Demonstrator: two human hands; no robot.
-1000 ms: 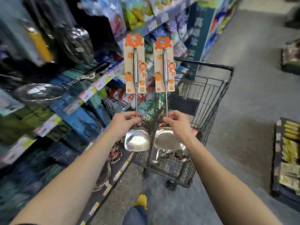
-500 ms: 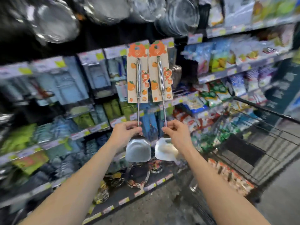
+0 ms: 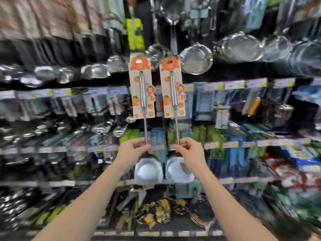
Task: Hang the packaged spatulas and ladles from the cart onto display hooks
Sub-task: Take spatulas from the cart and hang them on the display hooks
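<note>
The left grip pinches the thin steel shaft of the left spatula just above its blade, fingers curled round it. The right grip pinches the right spatula at the same spot. Both spatulas stand upright, side by side and slightly apart. Their blades hang right below the hands, and the card-backed handles rise well above them. The orange card tops reach up in front of hanging strainers, with a row of ladles off to the left. Behind are blurred shelves of packets edged with price tags.
</note>
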